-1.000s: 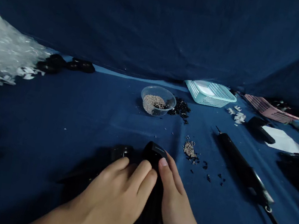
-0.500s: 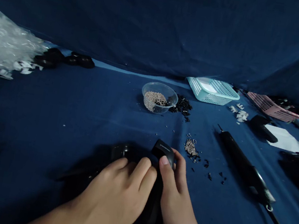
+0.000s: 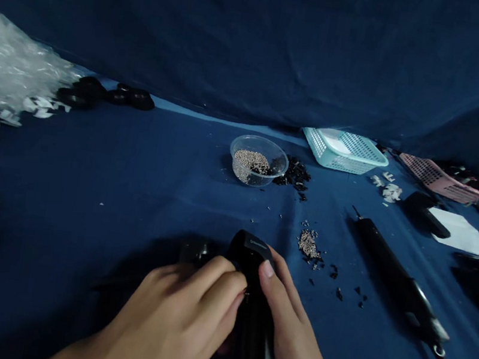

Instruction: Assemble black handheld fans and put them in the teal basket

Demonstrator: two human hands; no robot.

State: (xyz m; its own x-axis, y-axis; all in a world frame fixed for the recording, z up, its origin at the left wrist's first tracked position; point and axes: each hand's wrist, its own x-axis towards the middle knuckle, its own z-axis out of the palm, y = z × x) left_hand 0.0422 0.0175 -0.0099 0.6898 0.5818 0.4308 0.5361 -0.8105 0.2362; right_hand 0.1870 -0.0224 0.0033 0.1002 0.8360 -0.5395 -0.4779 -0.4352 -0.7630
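Both grips close on a black casing [image 3: 251, 249] lying low at the near middle of the blue-covered table [image 3: 129, 186]. My left hand [image 3: 181, 316] curls over its side with the fingers pressed together. My right hand [image 3: 289, 327] pinches it from the other side, thumb flat on top. Even pressure from both sides, with the casing braced on the cloth, looks to me the surest way to keep it from twisting.

Farther back, a clear bowl [image 3: 260, 139] holds tiny silvery pieces, with black bits [image 3: 295, 173] just beside it. A teal basket [image 3: 363, 162] holds something white. What is in the pink basket [image 3: 431, 175] I cannot tell. A loose heap of metal pieces [image 3: 308, 244] and a black driver [image 3: 393, 270] lie to my right.
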